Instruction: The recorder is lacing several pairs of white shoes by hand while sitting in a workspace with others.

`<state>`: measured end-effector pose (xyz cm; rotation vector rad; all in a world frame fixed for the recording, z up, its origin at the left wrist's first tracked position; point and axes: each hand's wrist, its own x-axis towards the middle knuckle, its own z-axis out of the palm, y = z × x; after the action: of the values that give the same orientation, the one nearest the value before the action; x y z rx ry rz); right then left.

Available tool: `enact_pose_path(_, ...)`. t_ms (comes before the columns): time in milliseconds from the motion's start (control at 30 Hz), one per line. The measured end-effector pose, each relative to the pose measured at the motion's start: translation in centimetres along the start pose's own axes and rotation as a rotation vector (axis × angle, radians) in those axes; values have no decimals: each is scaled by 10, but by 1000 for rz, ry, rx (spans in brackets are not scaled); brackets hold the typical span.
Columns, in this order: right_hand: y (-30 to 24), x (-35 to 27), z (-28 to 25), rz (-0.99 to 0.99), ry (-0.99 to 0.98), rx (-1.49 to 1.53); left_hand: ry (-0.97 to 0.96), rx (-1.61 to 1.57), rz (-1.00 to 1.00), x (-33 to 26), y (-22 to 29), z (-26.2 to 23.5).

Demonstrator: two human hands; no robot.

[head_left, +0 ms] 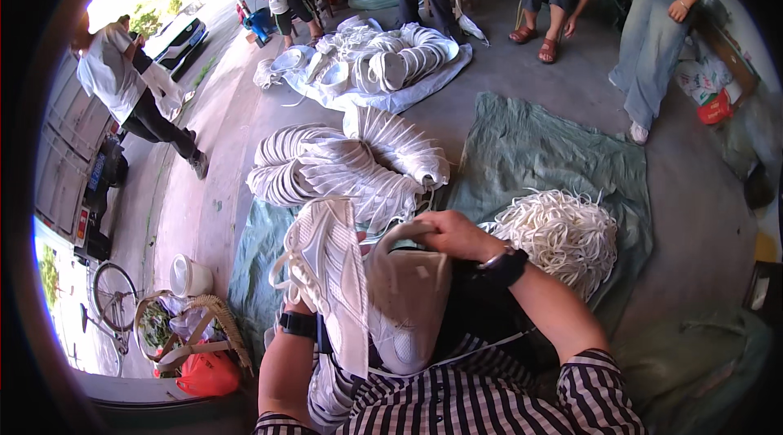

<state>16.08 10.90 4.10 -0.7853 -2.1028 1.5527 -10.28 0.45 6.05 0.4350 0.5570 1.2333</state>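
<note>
Striped sleeves fill the lower frame. Centre frame, right hand clenched on a white shoe upper; left hand mostly hidden behind a white laced upper, grip unclear. Lace pile lies right on green cloth.

Both forearms rise from below; right hand curled in a closed grip, left hand mostly hidden.
</note>
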Motion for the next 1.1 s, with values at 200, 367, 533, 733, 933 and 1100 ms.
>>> enact_pose_path(200, -9, -73, -70, 81, 30, 621, 160, 1685, 566, -25, -9, -69)
enact_pose_path(367, -46, -82, -79, -63, 232, 398, 174, 307, 22, 7, -18, -30)
enact_pose_path(533, -96, -63, -56, -189, 235, -19, 367, 939, -158, 61, -14, 21)
enact_pose_path(733, -48, -24, -32, -79, 361, -86, -303, 1142, -195, 89, -44, 20)
enact_pose_path(933, -23, -8, -13, -1, 392, -218, -211, 1007, -57, 54, -39, 5)
enact_pose_path(1100, -3, -10, -25, 121, 304, -291, 45, 517, -252, 58, -56, -17)
